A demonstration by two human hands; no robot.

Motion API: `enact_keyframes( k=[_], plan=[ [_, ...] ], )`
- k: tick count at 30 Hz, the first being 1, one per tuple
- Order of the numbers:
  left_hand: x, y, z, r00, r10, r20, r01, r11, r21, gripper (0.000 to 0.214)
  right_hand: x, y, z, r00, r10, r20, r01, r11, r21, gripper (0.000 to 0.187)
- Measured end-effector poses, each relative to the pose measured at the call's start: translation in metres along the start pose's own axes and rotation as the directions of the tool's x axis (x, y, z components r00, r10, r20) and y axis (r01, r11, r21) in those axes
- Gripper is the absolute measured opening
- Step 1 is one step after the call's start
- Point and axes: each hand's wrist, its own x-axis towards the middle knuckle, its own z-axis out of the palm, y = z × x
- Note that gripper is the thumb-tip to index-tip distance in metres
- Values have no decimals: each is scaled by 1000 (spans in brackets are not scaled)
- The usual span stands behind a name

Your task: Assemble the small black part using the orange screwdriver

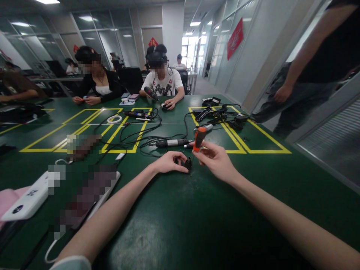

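Observation:
My right hand [215,159] grips a screwdriver [200,138] with an orange and dark grey handle, held nearly upright with its shaft pointing down. A small black part [188,164] stands on the green table [225,225], and the fingers of my left hand [171,162] are closed around its left side. The screwdriver's shaft comes down close to the right of that part; whether its tip touches it I cannot tell. Just beyond both hands lies a black and silver pen-shaped power tool [173,143] with a cable.
Black cables [160,122] loop across the table's middle. Dark tools and parts [222,114] pile up at the back right. On the left are a white power strip [28,198] and a blurred phone-like slab [90,195]. Co-workers [163,78] sit opposite; a person [317,52] stands at the right.

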Motion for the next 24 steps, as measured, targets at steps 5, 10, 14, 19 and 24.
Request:
enact_keyframes(
  k=[5,10,14,19,24],
  plan=[
    [0,-1,0,1000,1,3,-1,1000,-9,48,-1,2,1,997,-44,-63,44,999,2,34],
    [0,0,0,1000,1,8,-1,1000,-3,46,0,3,0,997,-46,-56,46,999,0,32],
    [0,2,0,1000,1,10,-1,1000,2,45,1,3,-1,999,-30,-35,29,999,-21,30],
    [0,1,-1,1000,-4,8,4,1000,5,46,1,4,1,996,0,-91,6,998,70,40],
    [0,-1,-1,1000,-9,5,9,1000,5,47,1,1,0,999,-7,-54,7,1000,13,36]
  ],
)
